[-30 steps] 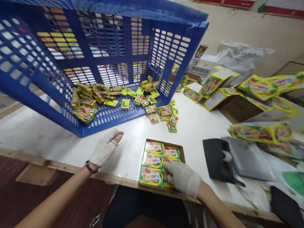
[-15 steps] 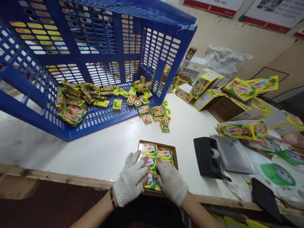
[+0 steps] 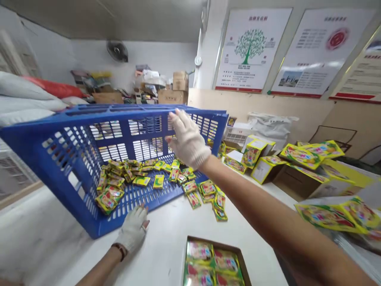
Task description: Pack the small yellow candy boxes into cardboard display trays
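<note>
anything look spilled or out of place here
Yes: several small yellow-and-green printed boxes lie scattered on the white tabletop by the right front edge of the blue perforated plastic crate, as if spilled from the jumbled pile inside it.

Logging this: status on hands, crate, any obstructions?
Right hand at top edge of blue crate. Left hand open, near lower edge. Possibly obstructing: loose packs at mouth.
</note>
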Action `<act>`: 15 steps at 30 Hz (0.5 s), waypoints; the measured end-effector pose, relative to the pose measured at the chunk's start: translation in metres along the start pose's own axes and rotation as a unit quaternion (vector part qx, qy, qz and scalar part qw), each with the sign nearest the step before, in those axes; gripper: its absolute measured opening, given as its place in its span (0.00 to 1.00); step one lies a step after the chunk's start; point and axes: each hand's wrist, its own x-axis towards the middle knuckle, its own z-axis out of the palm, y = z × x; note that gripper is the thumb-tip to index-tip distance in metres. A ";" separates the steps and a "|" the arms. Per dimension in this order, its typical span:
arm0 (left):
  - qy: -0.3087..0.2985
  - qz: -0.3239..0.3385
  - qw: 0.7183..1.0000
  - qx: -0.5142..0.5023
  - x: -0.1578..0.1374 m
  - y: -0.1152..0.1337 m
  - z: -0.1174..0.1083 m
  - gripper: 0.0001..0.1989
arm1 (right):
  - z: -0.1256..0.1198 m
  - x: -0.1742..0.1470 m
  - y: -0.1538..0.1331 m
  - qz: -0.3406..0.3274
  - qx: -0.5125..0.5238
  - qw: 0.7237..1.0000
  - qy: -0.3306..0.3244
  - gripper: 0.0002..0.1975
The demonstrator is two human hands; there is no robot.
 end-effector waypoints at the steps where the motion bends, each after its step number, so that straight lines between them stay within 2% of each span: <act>1: -0.025 -0.015 0.999 0.032 0.006 -0.004 0.004 0.24 | 0.007 0.034 0.001 0.008 -0.015 1.000 -0.015 0.26; 3: -0.051 -0.047 0.995 0.075 0.013 -0.008 0.011 0.26 | 0.019 0.079 0.001 0.010 -0.038 0.996 -0.076 0.23; 4: -0.054 -0.062 0.993 0.085 0.014 -0.007 0.013 0.26 | 0.025 0.089 0.001 0.007 -0.049 0.994 -0.102 0.21; 6: -0.046 -0.086 0.991 0.090 0.013 -0.004 0.014 0.26 | 0.033 0.091 0.002 0.001 -0.068 0.990 -0.122 0.18; 8: -0.029 -0.097 0.991 0.082 0.011 -0.002 0.013 0.26 | 0.034 0.075 0.003 0.005 -0.073 0.992 -0.101 0.16; 10: -0.013 -0.097 0.992 0.077 0.008 -0.001 0.009 0.26 | 0.025 0.049 0.003 0.012 -0.059 0.996 -0.065 0.14; 15: 0.007 -0.095 0.994 0.056 0.003 0.001 -0.008 0.24 | -0.030 -0.034 -0.019 0.004 -0.020 0.998 0.066 0.12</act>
